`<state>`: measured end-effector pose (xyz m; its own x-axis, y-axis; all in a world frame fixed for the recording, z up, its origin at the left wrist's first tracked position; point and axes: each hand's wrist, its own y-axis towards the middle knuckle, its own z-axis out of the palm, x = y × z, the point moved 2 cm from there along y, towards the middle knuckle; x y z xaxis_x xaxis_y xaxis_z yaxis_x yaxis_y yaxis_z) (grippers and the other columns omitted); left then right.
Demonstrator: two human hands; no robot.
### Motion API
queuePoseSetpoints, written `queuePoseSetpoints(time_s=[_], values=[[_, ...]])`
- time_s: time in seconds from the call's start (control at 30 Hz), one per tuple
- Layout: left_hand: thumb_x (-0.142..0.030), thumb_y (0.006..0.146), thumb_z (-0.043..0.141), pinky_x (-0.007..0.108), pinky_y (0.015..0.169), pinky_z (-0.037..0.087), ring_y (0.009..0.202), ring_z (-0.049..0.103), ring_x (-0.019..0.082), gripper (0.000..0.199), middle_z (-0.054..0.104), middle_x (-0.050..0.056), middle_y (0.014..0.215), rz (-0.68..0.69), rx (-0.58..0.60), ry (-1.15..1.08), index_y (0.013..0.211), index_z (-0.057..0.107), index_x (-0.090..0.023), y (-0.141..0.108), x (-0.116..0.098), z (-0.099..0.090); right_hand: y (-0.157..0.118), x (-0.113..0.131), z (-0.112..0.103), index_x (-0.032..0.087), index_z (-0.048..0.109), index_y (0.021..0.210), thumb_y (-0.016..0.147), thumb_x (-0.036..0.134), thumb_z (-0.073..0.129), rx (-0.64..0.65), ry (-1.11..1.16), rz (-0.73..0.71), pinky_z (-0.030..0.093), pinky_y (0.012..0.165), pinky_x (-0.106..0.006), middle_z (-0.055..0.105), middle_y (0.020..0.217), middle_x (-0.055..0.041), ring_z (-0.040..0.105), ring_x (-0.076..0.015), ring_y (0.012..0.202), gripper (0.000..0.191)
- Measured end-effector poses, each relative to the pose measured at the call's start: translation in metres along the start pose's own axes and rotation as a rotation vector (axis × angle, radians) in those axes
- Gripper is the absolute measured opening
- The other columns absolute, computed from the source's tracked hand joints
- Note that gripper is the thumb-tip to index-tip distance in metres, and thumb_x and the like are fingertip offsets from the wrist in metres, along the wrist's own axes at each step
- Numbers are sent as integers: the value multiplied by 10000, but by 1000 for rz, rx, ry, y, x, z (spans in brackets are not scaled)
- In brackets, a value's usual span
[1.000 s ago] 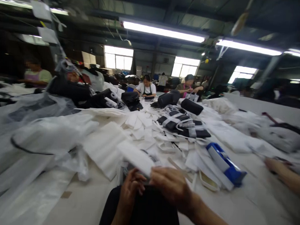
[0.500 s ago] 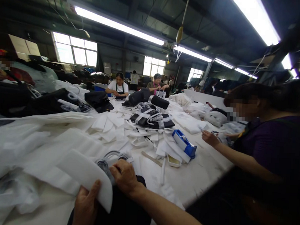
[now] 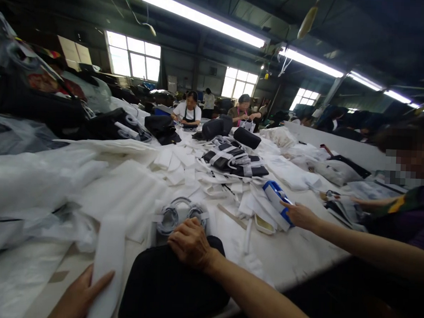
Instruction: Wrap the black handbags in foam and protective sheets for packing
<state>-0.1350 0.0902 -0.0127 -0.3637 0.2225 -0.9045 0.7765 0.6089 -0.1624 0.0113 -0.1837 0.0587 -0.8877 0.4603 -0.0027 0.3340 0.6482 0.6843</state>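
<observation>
On the left, my left hand (image 3: 83, 291) pinches a strip of white foam sheet (image 3: 108, 262) between thumb and fingers, holding it upright beside a black bag (image 3: 171, 288). My right hand (image 3: 193, 245) is closed over the bag's top edge, fingers curled down, its fingertips hidden. Just beyond those fingers is the bag's handle (image 3: 180, 200), with round fittings (image 3: 167, 220) at its ends wrapped in clear plastic. White foam lies under the handle.
A co-worker's hand (image 3: 299, 214) touches a blue tape dispenser (image 3: 272, 187) at the right. Wrapped black straps (image 3: 221, 160) lie on foam pieces mid-table. A small yellowish tray (image 3: 264, 224) sits near the dispenser. Large foam sheets (image 3: 126, 192) cover the left. Other people sit farther back.
My left hand has moved left and down with the foam, away from the bag's handle. My view has turned left. The co-worker's hand has reached the tape dispenser.
</observation>
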Motion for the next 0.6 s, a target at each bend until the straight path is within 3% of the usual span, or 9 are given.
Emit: queuePoseSetpoints(time_s=[0.1, 0.2, 0.37, 0.47, 0.6], values=[[-496, 630, 684, 379, 830, 553, 910, 688, 322, 417, 754, 58, 897, 76, 180, 72, 915, 679, -193, -3, -27, 26, -4, 1, -2, 231, 611, 1151, 962, 379, 528, -2, 35, 4, 532, 854, -399, 607, 1206, -72, 609, -185, 983, 255], [-467, 723, 608, 386, 960, 483, 1039, 642, 315, 420, 739, 64, 1047, 168, 303, 76, 1012, 677, -169, -10, -55, 39, -2, 7, 3, 191, 604, 1151, 951, 367, 553, -7, 140, -37, 532, 848, -396, 614, 1182, -82, 614, -190, 976, 272], [-415, 813, 591, 329, 919, 483, 1047, 629, 278, 421, 716, 49, 1095, 195, 388, -77, 1128, 651, -143, -23, -75, 32, 3, 7, 9, 201, 666, 901, 917, 194, 584, -27, 333, -82, 431, 801, -355, 678, 847, -23, 595, -159, 794, 83], [-393, 824, 627, 295, 893, 479, 1026, 626, 251, 401, 711, 24, 1085, 190, 394, -174, 1154, 650, -165, -30, -77, 27, 3, 2, 7, 206, 665, 884, 897, 158, 600, -40, 391, -66, 391, 799, -364, 675, 812, -20, 590, -168, 786, 82], [-396, 786, 694, 258, 745, 504, 854, 655, 199, 461, 719, 54, 1014, 5, 476, -428, 1172, 625, -155, -26, -69, 30, 0, -2, 4, 209, 654, 885, 885, 139, 617, -58, 420, -63, 390, 811, -367, 676, 820, -18, 596, -175, 799, 79]])
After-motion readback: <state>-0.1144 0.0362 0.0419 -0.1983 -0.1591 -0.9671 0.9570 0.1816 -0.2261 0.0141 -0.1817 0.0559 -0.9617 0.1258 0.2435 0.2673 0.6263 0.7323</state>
